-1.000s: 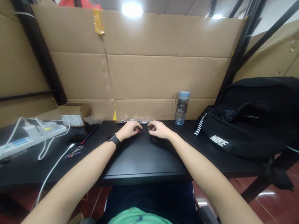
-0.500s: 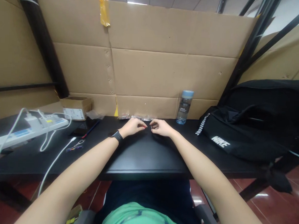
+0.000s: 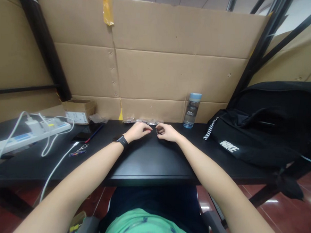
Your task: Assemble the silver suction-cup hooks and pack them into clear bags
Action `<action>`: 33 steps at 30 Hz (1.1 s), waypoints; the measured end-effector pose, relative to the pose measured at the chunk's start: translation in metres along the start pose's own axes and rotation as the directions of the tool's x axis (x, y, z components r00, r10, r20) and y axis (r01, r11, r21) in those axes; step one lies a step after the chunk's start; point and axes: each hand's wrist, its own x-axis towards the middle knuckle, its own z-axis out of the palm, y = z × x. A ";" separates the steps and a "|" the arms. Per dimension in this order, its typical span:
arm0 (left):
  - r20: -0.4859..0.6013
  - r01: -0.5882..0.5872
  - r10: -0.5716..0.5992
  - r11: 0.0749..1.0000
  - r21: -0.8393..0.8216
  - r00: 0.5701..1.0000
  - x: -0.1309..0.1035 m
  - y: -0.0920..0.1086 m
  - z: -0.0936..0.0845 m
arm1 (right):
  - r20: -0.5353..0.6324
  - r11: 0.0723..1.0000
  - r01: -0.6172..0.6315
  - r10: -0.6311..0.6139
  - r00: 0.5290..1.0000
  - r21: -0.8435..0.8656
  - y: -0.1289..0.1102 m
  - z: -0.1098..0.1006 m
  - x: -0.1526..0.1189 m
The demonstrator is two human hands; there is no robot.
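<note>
Over the far part of the black table, both hands face each other with a small gap between the fingertips. My left hand, with a dark watch on its wrist, has thumb and fingers pinched together; anything held there is too small to name. My right hand is also closed in a pinch, and a tiny pale thing shows at its fingertips. Just behind the hands, clear crinkled plastic packets lie along the cardboard wall.
A water bottle stands back right, beside a black bag. To the left are a white power strip with cables, a small cardboard box, a dark phone, a pen and a keyring.
The hands stay in almost the same place, fingers shifting slightly. A small red spot at the left fingertips shows less now. The whole view has shifted a little.
</note>
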 end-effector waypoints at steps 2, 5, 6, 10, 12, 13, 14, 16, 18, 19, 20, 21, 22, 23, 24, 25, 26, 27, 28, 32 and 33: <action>-0.024 0.014 -0.015 1.000 -0.024 1.000 0.000 0.003 0.000 | -0.023 1.000 0.005 -0.005 1.000 -0.003 -0.001 0.003 0.000; -0.050 0.024 -0.028 0.997 -0.074 0.998 0.000 0.010 -0.001 | -0.062 1.000 0.015 -0.013 0.998 0.020 -0.005 0.006 0.001; -0.056 0.024 -0.030 0.996 -0.090 0.998 0.000 0.014 -0.002 | -0.073 0.999 0.019 -0.016 0.997 0.036 -0.007 0.007 0.001; -0.107 0.028 -0.046 0.987 -0.157 0.993 0.004 0.026 0.001 | -0.099 0.988 0.037 -0.023 0.995 0.147 -0.019 0.006 0.001; -0.149 0.038 -0.069 0.979 -0.200 0.986 0.005 0.030 0.003 | -0.115 0.976 0.045 -0.021 0.993 0.213 -0.024 0.005 0.001; -0.169 0.045 -0.084 0.974 -0.222 0.982 0.006 0.031 0.004 | -0.123 0.969 0.047 -0.017 0.992 0.244 -0.027 0.004 0.002; -0.185 0.051 -0.099 0.968 -0.246 0.978 0.007 0.031 0.005 | -0.131 0.961 0.047 -0.012 0.991 0.272 -0.029 0.004 0.002; -0.205 0.060 -0.124 0.954 -0.292 0.971 0.007 0.031 0.007 | -0.142 0.947 0.043 0.003 0.990 0.319 -0.032 0.003 0.002; -0.209 0.065 -0.141 0.941 -0.333 0.968 0.008 0.029 0.007 | -0.146 0.934 0.036 0.017 0.989 0.356 -0.033 0.003 0.001; -0.209 0.066 -0.147 0.935 -0.349 0.967 0.008 0.028 0.007 | -0.146 0.927 0.034 0.023 0.989 0.373 -0.033 0.003 0.001; -0.208 0.069 -0.153 0.929 -0.363 0.966 0.008 0.028 0.008 | -0.146 0.921 0.033 0.026 0.989 0.388 -0.033 0.003 0.001; -0.207 0.072 -0.159 0.925 -0.374 0.965 0.008 0.027 0.008 | -0.145 0.915 0.033 0.028 0.989 0.401 -0.032 0.003 0.001; -0.206 0.077 -0.166 0.921 -0.382 0.964 0.008 0.026 0.008 | -0.144 0.910 0.034 0.029 0.989 0.414 -0.032 0.004 0.001; -0.205 0.082 -0.173 0.918 -0.387 0.963 0.008 0.025 0.008 | -0.144 0.905 0.036 0.028 0.989 0.425 -0.031 0.004 0.001; -0.204 0.089 -0.180 0.917 -0.390 0.962 0.008 0.025 0.008 | -0.143 0.900 0.037 0.028 0.989 0.434 -0.031 0.005 0.001; -0.202 0.096 -0.186 0.916 -0.390 0.962 0.008 0.024 0.008 | -0.143 0.896 0.038 0.029 0.989 0.443 -0.030 0.005 0.001; -0.199 0.102 -0.190 0.917 -0.387 0.961 0.008 0.023 0.008 | -0.143 0.892 0.038 0.030 0.989 0.450 -0.030 0.006 0.001; -0.196 0.106 -0.193 0.918 -0.381 0.962 0.008 0.022 0.009 | -0.145 0.890 0.038 0.032 0.989 0.454 -0.029 0.006 0.001; -0.193 0.110 -0.193 0.921 -0.373 0.962 0.008 0.021 0.009 | -0.147 0.888 0.038 0.034 0.989 0.457 -0.029 0.006 0.001; -0.182 0.111 -0.180 0.935 -0.337 0.967 0.009 0.019 0.010 | -0.156 0.891 0.027 0.049 0.987 0.453 -0.028 0.005 0.002; -0.179 0.110 -0.177 0.938 -0.330 0.968 0.009 0.018 0.010 | -0.157 0.893 0.022 0.055 0.986 0.450 -0.028 0.005 0.002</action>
